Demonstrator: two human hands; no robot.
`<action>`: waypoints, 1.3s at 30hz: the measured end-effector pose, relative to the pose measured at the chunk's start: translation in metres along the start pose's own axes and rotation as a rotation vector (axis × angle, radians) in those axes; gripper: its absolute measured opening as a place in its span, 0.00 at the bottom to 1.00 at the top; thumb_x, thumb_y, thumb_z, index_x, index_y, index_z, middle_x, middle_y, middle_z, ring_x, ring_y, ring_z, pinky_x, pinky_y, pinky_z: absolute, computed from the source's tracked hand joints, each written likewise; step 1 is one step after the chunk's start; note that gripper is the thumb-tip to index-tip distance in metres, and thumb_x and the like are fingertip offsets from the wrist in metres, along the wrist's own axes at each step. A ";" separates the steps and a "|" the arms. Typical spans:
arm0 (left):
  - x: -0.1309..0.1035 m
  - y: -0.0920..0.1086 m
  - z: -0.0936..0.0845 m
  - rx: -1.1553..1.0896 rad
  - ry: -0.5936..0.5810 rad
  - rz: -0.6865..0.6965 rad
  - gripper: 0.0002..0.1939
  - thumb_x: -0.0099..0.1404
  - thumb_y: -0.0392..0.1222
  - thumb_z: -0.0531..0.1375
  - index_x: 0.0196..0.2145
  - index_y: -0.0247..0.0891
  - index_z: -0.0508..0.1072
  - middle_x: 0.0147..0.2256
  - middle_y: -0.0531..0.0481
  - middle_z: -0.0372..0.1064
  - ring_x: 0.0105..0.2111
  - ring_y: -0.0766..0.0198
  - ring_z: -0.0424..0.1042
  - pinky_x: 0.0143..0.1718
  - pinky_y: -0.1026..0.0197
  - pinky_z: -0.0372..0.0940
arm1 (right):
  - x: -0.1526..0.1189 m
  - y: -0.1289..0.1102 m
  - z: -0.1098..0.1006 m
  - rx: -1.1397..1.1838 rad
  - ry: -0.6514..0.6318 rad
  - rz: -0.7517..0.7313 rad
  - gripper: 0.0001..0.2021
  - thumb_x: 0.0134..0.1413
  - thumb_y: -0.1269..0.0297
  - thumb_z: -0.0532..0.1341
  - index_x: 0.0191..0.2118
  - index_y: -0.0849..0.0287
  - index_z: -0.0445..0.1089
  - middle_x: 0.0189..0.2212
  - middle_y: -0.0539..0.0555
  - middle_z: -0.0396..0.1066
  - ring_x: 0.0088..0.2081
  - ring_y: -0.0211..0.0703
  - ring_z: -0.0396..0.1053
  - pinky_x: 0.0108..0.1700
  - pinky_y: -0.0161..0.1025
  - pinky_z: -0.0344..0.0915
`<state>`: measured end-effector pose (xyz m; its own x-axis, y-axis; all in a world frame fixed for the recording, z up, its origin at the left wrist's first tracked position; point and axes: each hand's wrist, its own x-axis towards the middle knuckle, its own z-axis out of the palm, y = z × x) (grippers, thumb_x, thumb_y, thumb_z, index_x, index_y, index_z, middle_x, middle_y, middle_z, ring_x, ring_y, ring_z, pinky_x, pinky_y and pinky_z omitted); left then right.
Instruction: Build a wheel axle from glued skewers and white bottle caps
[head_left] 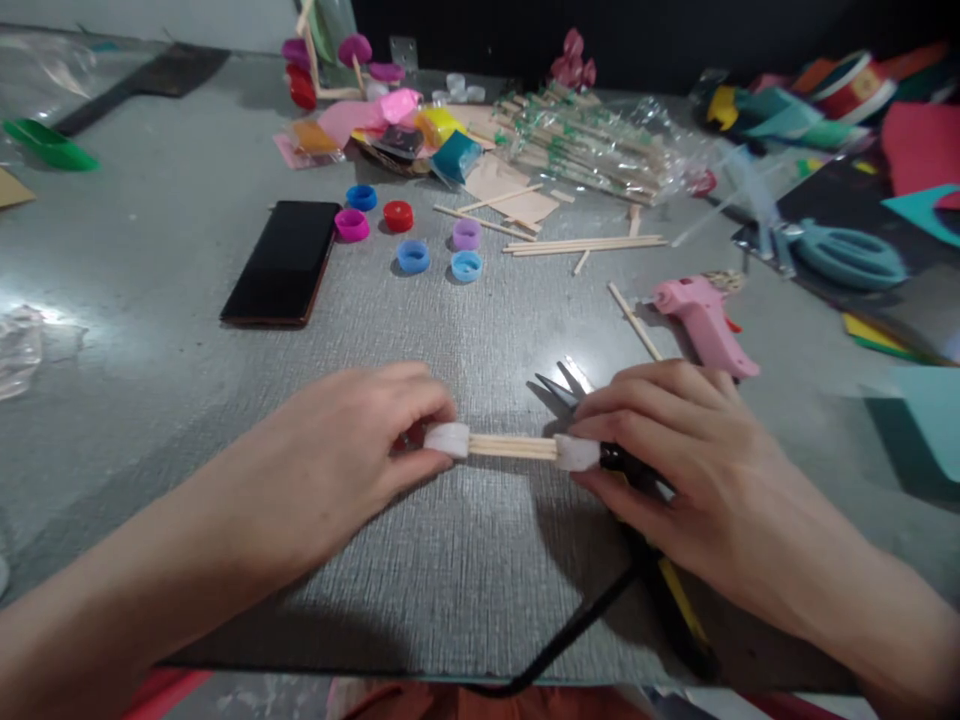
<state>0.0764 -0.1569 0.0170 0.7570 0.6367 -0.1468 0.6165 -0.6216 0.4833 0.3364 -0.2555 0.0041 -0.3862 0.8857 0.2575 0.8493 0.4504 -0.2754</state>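
Short wooden sticks [513,447] run side by side between two white bottle caps, low over the grey table. My left hand [352,440] pinches the left white cap [448,440] between thumb and fingers. Around the right white cap [576,453], my right hand [675,460] is closed in the same way. Beneath the right hand lie pliers with yellow and black handles [686,610]; their open jaws [556,388] show beyond the fingers, and the palm hides the middle. A loose stick [634,320] and a pink glue gun [705,320] lie just past the right hand.
A phone [285,262] lies left of several coloured bottle caps [412,256]. Long sticks [585,246] and a plastic bag of sticks [585,140] are farther back. Blue-handled scissors [847,255] rest at the right. A black cord [570,625] crosses the table's near edge.
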 end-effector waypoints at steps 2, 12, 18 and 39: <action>0.000 0.000 0.000 0.003 0.002 -0.002 0.07 0.69 0.45 0.60 0.35 0.42 0.74 0.33 0.54 0.70 0.31 0.62 0.68 0.32 0.59 0.57 | 0.002 -0.002 0.001 -0.004 0.015 -0.018 0.05 0.65 0.67 0.61 0.42 0.60 0.74 0.39 0.55 0.76 0.44 0.53 0.69 0.45 0.54 0.63; 0.001 0.004 -0.005 0.017 -0.035 -0.043 0.09 0.70 0.45 0.58 0.34 0.42 0.74 0.33 0.53 0.70 0.31 0.62 0.68 0.33 0.59 0.57 | 0.003 -0.005 0.000 -0.080 -0.008 -0.077 0.06 0.66 0.68 0.60 0.41 0.61 0.75 0.35 0.54 0.76 0.40 0.53 0.70 0.46 0.54 0.58; 0.002 0.006 -0.004 0.019 -0.037 -0.041 0.10 0.71 0.46 0.58 0.32 0.41 0.74 0.32 0.52 0.70 0.31 0.62 0.67 0.32 0.59 0.57 | 0.006 -0.006 0.001 -0.089 -0.012 -0.079 0.06 0.65 0.68 0.61 0.41 0.61 0.76 0.34 0.55 0.76 0.40 0.54 0.70 0.45 0.54 0.57; -0.010 -0.011 -0.007 0.134 0.041 0.010 0.15 0.66 0.55 0.63 0.47 0.48 0.72 0.39 0.53 0.73 0.33 0.59 0.70 0.33 0.58 0.59 | -0.002 0.004 -0.003 -0.087 -0.012 -0.029 0.09 0.63 0.61 0.64 0.44 0.60 0.74 0.43 0.58 0.73 0.45 0.59 0.66 0.45 0.56 0.59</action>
<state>0.0601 -0.1533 0.0194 0.7554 0.6467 -0.1060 0.6346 -0.6816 0.3643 0.3414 -0.2563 0.0048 -0.4150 0.8739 0.2531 0.8657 0.4648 -0.1858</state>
